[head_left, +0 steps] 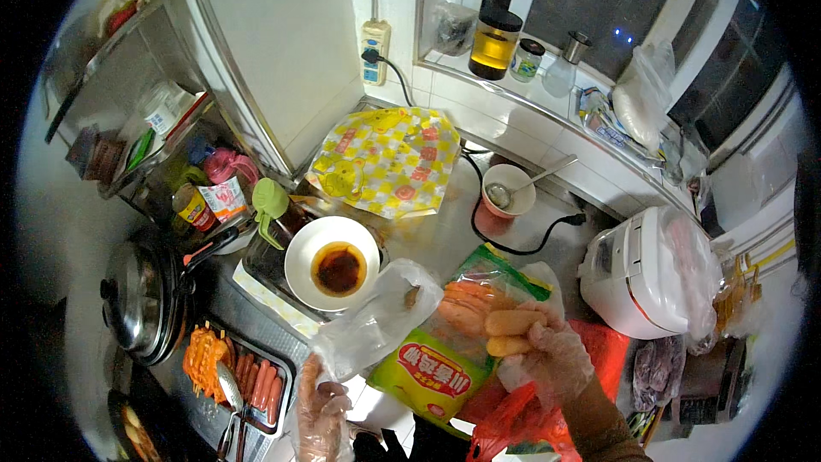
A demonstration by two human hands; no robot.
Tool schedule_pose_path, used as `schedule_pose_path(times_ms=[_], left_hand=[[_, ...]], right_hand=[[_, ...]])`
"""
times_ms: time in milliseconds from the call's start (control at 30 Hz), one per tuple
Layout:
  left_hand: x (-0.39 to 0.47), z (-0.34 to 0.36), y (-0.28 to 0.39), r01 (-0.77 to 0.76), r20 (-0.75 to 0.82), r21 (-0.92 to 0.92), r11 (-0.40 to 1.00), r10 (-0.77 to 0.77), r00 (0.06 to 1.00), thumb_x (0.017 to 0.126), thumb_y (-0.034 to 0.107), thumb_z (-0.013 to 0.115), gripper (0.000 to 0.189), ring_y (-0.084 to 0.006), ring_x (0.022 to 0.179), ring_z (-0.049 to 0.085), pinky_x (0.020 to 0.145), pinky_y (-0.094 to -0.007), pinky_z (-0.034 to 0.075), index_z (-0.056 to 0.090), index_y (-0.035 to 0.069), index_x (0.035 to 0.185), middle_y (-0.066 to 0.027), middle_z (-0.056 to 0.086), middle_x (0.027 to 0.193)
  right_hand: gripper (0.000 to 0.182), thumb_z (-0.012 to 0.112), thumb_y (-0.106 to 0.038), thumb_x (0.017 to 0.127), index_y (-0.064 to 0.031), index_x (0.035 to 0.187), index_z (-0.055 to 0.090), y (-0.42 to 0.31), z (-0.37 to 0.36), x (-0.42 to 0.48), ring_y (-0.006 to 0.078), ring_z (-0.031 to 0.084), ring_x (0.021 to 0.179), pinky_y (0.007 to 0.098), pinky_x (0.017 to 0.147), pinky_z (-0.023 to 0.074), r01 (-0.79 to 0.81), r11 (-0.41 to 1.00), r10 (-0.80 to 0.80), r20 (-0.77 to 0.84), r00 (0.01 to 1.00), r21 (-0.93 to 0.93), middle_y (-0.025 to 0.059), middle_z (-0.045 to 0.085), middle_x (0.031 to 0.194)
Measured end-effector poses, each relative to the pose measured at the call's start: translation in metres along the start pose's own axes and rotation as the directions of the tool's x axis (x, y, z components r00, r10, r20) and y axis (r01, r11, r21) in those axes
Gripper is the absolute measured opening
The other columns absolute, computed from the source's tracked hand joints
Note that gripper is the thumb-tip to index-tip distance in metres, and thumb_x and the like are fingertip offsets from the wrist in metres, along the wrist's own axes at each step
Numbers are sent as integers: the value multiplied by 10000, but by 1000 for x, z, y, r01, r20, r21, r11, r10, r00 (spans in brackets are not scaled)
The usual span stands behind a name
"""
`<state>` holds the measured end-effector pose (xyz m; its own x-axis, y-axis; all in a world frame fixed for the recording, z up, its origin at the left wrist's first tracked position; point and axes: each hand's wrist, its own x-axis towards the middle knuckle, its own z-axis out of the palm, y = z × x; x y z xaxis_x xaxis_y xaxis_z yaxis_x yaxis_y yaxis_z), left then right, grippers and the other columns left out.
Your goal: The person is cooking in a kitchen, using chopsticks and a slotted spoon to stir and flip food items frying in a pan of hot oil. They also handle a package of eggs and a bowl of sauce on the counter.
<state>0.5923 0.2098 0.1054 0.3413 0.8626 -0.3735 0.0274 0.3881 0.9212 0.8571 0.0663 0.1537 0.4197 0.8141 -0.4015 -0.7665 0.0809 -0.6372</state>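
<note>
My right hand (555, 356), in a clear plastic glove, holds two pale orange sausage-shaped food pieces (513, 332) side by side. Just left of them lies a green and yellow printed food package (436, 375). Orange slices or patties (471, 301) show through its transparent part. A clear plastic bag (378, 317) stretches from my gloved left hand (321, 414) towards the package; its near end is at my left fingers. Behind this bag stands a white bowl (295, 256) with dark brown sauce (338, 269). A red plastic bag (526, 427) hangs under my right wrist.
A metal tray (285, 398) at lower left carries sausages (263, 385), skewered orange food (206, 356) and a spoon (229, 385). A lidded pan (141, 301) sits behind it. A white rice cooker (632, 276) stands right, near a black power cord (513, 249) and a small bowl (523, 179).
</note>
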Motion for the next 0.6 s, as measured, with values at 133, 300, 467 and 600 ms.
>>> schedule_pose_path(times_ms=[133, 300, 467, 600], left_hand=[[17, -17, -76, -45, -40, 256, 966, 57, 998, 753, -28, 564, 626, -190, 962, 539, 801, -283, 468, 356, 36, 1340, -108, 549, 1115], [57, 40, -78, -408, 261, 481, 776, 318, 912, 761, 89, 675, 672, -283, 1113, 483, 971, -373, 380, 336, 25, 1337, -183, 498, 1206], [76, 123, -59, -685, 458, 610, 399, 529, 715, 759, 187, 688, 567, -292, 1131, 467, 1003, -435, 316, 458, 28, 1252, -170, 531, 1178], [56, 114, -29, -632, 762, 217, 744, 275, 586, 740, 204, 717, 537, -258, 1093, 506, 987, -394, 346, 504, 46, 1207, -129, 567, 1134]], right_hand=[[511, 702, -233, 787, -10, 1194, 487, -6, 6, -11, 233, 584, 947, 300, 698, 523, -78, 991, 80, -10, 997, 108, 129, 567, 1091], [475, 706, -217, 783, -37, 1167, 491, -3, 15, -24, 258, 581, 973, 323, 689, 529, -73, 993, 81, -89, 993, 88, 129, 548, 1126], [411, 682, -143, 795, -45, 1148, 495, 11, 38, -35, 308, 564, 1034, 391, 779, 532, 5, 996, -4, 12, 1000, -84, 146, 527, 1167], [381, 676, -150, 791, -78, 1134, 525, 34, 59, -40, 337, 536, 1098, 436, 874, 491, 344, 771, -209, 297, 932, -536, 155, 532, 1194]])
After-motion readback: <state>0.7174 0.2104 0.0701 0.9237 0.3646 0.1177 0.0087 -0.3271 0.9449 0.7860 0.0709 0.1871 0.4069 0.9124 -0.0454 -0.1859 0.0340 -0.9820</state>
